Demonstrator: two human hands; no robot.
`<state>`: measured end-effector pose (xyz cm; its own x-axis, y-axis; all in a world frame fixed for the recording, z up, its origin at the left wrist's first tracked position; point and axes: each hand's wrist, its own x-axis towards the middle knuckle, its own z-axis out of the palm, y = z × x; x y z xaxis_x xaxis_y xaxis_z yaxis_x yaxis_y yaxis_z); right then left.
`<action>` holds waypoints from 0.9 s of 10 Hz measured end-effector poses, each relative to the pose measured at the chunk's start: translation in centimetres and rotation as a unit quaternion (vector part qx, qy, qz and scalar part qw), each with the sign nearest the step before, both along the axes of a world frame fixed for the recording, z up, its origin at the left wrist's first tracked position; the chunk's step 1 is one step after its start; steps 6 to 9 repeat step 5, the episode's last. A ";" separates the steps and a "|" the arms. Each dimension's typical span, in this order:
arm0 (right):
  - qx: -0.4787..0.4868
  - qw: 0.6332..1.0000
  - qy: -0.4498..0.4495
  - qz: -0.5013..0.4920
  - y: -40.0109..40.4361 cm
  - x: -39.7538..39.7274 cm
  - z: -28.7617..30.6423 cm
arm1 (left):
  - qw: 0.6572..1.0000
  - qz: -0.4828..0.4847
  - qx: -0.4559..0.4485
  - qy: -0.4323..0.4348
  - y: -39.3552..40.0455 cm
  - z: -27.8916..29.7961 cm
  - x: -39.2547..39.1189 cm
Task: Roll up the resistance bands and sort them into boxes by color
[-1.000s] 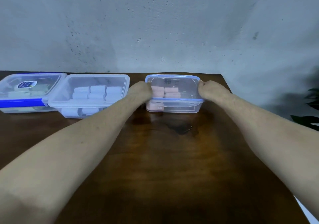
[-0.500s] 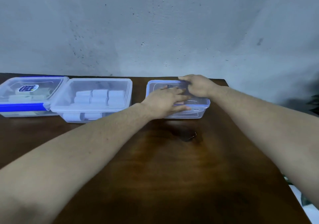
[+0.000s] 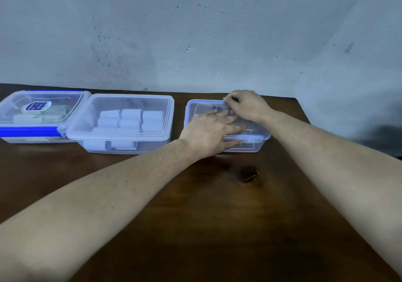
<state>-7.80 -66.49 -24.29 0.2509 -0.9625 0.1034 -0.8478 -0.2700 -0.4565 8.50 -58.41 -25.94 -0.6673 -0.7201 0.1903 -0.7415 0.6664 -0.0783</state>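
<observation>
At right of centre in the frame, a clear box (image 3: 256,146) sits on the wooden table (image 3: 195,227) with its blue-edged lid (image 3: 195,107) laid on top. The left hand (image 3: 212,132) lies flat on the lid, fingers straight and spread, pressing down and holding nothing. The right hand (image 3: 248,105) is at the lid's far edge with fingers curled over the rim, seemingly pinching or working a clasp there; the exact contact is too small to make out. What is inside this box is hidden by the hands and glare. To the left, a second box (image 3: 91,144) holds pale rolled bands (image 3: 130,119) under its lid, and a third box (image 3: 13,138) with a blue clasp stands at the far left edge. No loose bands show on the table, so sorting looks finished and the step in hand is likely sealing the last box. Next the lid probably needs even pressure and its remaining clasps snapped down.
</observation>
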 end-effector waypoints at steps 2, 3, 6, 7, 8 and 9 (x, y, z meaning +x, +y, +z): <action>-0.007 0.991 -0.137 0.003 0.9 0.1 0.7 | 1.000 0.000 -0.028 -0.005 -0.5 0.3 0.3; -0.029 0.977 -0.211 -0.010 2.0 0.0 1.5 | 0.999 -0.007 -0.047 -0.024 -0.9 0.8 0.6; -0.025 0.960 -0.279 -0.015 4.9 -2.2 1.5 | 0.986 0.009 -0.045 0.160 1.2 2.3 -0.2; -0.025 0.960 -0.279 -0.015 4.9 -2.2 1.5 | 0.986 0.009 -0.045 0.160 1.2 2.3 -0.2; -0.025 0.960 -0.279 -0.015 4.9 -2.2 1.5 | 0.986 0.009 -0.045 0.160 1.2 2.3 -0.2; -0.025 0.960 -0.279 -0.015 4.9 -2.2 1.5 | 0.986 0.009 -0.045 0.160 1.2 2.3 -0.2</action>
